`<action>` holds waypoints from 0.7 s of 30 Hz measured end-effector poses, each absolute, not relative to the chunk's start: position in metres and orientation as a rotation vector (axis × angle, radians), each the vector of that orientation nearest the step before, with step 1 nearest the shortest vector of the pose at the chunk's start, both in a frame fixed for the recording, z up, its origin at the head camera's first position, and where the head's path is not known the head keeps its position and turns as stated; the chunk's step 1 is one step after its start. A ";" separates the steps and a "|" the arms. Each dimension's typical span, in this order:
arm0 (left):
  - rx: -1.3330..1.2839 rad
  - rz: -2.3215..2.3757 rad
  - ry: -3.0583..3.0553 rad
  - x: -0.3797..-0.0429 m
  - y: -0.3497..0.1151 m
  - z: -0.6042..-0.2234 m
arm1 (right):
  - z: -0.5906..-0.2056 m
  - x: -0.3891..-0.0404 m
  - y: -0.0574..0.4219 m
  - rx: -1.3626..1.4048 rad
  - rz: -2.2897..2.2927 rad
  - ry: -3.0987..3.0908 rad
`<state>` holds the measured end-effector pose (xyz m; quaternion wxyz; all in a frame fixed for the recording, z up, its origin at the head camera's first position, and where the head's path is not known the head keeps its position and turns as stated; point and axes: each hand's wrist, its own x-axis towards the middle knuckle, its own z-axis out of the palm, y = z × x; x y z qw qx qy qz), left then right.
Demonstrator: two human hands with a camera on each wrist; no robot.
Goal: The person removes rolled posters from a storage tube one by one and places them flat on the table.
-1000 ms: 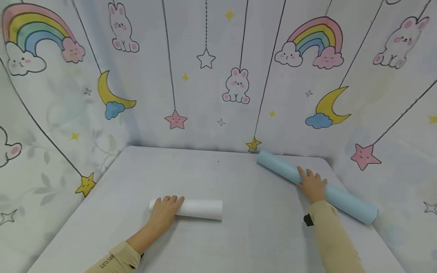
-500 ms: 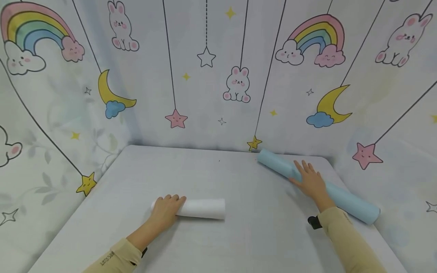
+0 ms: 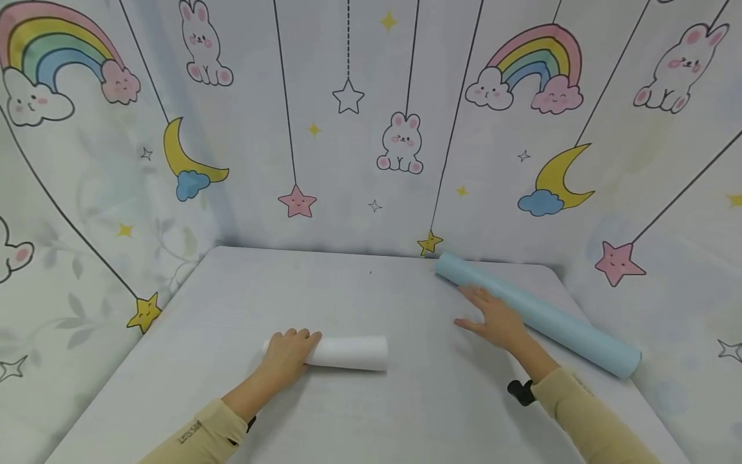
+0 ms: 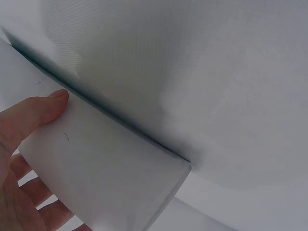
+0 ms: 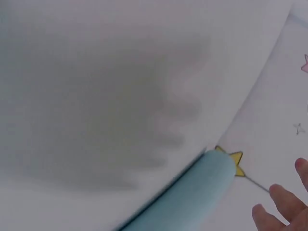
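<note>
A white roll (image 3: 353, 353) lies crosswise on the white table (image 3: 324, 290), left of the middle. My left hand (image 3: 286, 357) grips its left end, the thumb on the near side and the fingers over the far side; the left wrist view shows this roll (image 4: 110, 159) close up. Along the table's right side a longer light blue roll (image 3: 556, 316) lies slantwise. Just left of that blue roll, my right hand (image 3: 494, 321) hovers with fingers spread, holding nothing. The blue roll's far end (image 5: 211, 168) shows in the right wrist view, beside my fingers (image 5: 286, 197).
Behind the table hangs a pale backdrop (image 3: 249, 193) printed with rabbits, rainbows, moons and stars; it also runs along both sides. The blue roll's far end comes close to the table's back edge (image 3: 324, 254).
My right hand has let go of the blue roll, lifted and moved left off it. My left hand and the white roll have shifted slightly to the right.
</note>
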<state>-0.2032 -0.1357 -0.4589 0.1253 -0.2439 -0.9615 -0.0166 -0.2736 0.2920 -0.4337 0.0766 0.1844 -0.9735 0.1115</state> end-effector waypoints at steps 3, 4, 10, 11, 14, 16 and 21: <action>-0.724 -0.039 -2.802 -0.205 -0.132 -0.458 | -0.435 -0.266 0.277 0.616 0.324 -2.879; -0.726 -0.030 -2.806 -0.205 -0.130 -0.458 | -0.434 -0.264 0.272 0.635 0.324 -2.869; -0.739 0.014 -2.830 -0.210 -0.117 -0.455 | -0.427 -0.250 0.244 0.750 0.343 -2.854; -0.745 0.019 -2.831 -0.211 -0.115 -0.455 | -0.426 -0.248 0.240 0.769 0.343 -2.854; -0.758 0.046 -2.833 -0.212 -0.107 -0.454 | -0.423 -0.242 0.228 0.817 0.358 -2.865; -0.761 0.060 -2.847 -0.213 -0.102 -0.454 | -0.423 -0.238 0.220 0.844 0.366 -2.874; -0.781 0.071 -2.859 -0.213 -0.091 -0.455 | -0.428 -0.230 0.201 0.965 0.349 -2.867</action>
